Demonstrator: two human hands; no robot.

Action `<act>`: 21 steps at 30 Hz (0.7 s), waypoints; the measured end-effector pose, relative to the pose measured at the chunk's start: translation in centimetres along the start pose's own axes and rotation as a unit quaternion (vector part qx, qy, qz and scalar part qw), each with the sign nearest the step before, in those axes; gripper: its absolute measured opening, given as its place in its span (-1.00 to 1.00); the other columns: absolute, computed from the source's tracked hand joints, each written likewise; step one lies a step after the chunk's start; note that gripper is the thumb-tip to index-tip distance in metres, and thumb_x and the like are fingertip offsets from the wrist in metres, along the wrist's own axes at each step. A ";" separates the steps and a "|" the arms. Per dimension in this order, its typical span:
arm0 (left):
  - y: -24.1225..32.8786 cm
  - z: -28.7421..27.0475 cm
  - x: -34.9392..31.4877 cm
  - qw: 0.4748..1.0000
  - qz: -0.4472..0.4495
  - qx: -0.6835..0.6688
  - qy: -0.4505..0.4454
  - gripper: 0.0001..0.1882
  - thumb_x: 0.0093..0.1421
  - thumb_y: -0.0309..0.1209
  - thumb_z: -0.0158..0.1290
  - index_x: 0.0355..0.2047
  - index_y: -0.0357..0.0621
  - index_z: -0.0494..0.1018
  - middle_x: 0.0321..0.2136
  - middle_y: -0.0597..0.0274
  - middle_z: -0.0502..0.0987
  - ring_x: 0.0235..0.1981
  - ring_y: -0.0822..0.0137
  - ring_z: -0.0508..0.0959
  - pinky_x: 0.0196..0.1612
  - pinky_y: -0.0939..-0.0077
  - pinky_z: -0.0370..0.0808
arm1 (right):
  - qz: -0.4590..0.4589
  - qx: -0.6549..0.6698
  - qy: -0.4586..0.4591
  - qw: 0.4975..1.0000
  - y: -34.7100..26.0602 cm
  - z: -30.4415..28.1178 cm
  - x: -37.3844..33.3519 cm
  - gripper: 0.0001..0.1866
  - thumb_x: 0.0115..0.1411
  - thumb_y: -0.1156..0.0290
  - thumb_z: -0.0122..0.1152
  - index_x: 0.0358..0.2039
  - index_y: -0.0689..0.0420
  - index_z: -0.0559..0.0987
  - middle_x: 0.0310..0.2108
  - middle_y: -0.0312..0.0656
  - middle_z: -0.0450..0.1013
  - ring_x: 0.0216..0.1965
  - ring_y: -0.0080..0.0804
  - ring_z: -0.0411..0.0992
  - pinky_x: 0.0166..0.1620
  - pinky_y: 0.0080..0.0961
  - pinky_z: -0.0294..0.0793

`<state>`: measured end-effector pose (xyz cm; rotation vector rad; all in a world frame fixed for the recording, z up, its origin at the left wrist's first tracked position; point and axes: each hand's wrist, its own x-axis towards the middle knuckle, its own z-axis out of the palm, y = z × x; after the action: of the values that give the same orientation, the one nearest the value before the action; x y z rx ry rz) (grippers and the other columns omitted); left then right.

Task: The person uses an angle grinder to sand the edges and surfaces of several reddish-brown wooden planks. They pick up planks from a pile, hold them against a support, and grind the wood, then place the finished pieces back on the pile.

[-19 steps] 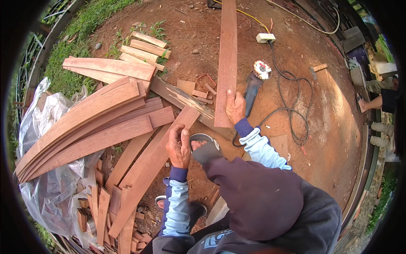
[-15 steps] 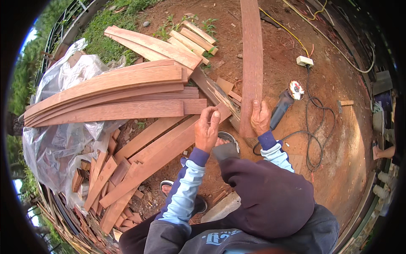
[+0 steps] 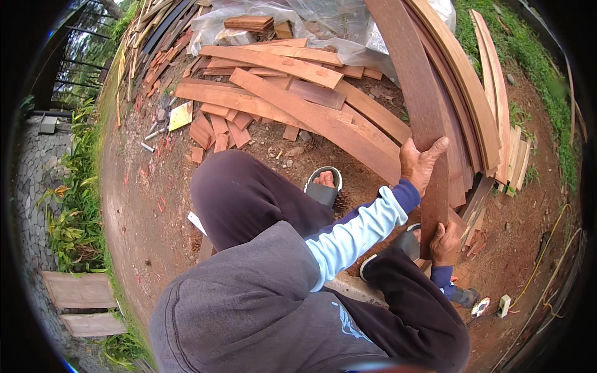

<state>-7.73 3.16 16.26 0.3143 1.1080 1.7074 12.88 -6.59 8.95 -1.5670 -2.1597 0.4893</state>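
A long reddish-brown wooden plank (image 3: 411,74) slants up and away from beside my knee. My left hand (image 3: 421,163) grips it by the left edge, thumb lying across its face. Lower down, near the plank's close end, my right hand (image 3: 444,245) holds the other edge with the thumb up; its remaining fingers are mostly hidden behind the wood. Directly behind the held plank, to its right, is a stack of long planks (image 3: 477,87). An angle grinder (image 3: 466,297) with a pale disc lies on the dirt past my right forearm.
Loose boards (image 3: 292,105) and short offcuts lie piled ahead of me, partly by clear plastic sheeting (image 3: 336,28). A white socket block (image 3: 504,306) with a yellow cord (image 3: 550,239) is at the right. My sandalled foot (image 3: 324,186) stands beside the pile.
My view has swung left. The plank now leans toward the board stack. My left hand, earlier raised free with fingers curled, has taken hold of it; my right hand keeps its grip.
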 end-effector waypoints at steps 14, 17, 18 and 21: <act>9.1 -16.9 21.5 0.902 0.239 0.020 0.360 -0.38 -0.09 -0.41 0.42 -0.11 -0.55 0.38 -0.14 -0.16 0.52 -0.17 0.11 0.50 -0.04 0.30 0.44 | 0.158 0.146 0.034 0.976 3.2 -0.2 0.2 -0.49 0.43 0.07 -0.19 0.02 0.31 0.40 -0.17 0.01 0.46 -0.27 -0.28 0.46 -0.15 -0.39 0.46; 11.3 -20.5 24.3 0.896 0.167 0.048 0.409 -0.35 -0.05 -0.46 0.39 -0.02 -0.57 0.34 -0.06 -0.12 0.50 -0.13 0.14 0.52 0.00 0.32 0.47 | 0.207 0.173 0.029 0.962 4.3 0.6 -2.1 -0.51 0.43 0.09 -0.17 0.03 0.30 0.41 -0.19 -0.04 0.49 -0.33 -0.40 0.45 -0.25 -0.50 0.46; 11.9 -21.0 24.3 0.908 0.142 0.049 0.392 -0.30 -0.02 -0.43 0.37 0.04 -0.55 0.29 -0.01 -0.16 0.47 -0.11 0.09 0.52 0.02 0.25 0.46 | 0.224 0.186 0.031 0.956 4.6 0.7 -2.6 -0.52 0.43 0.10 -0.17 0.03 0.29 0.41 -0.19 -0.07 0.49 -0.34 -0.43 0.45 -0.28 -0.53 0.46; 12.2 -23.3 24.7 0.927 0.055 0.034 0.369 -0.31 0.15 -0.44 0.18 0.19 -0.44 0.11 0.10 -0.24 0.34 -0.01 -0.13 0.49 0.07 -0.16 0.40 | 0.250 0.233 0.042 0.939 4.6 1.7 -3.6 -0.54 0.43 0.11 -0.16 0.03 0.27 0.42 -0.23 -0.13 0.49 -0.36 -0.53 0.43 -0.35 -0.60 0.43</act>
<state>-41.38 11.56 6.16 -0.2657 1.7144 1.9460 16.68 -8.66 4.67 -1.7938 -1.4176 0.9893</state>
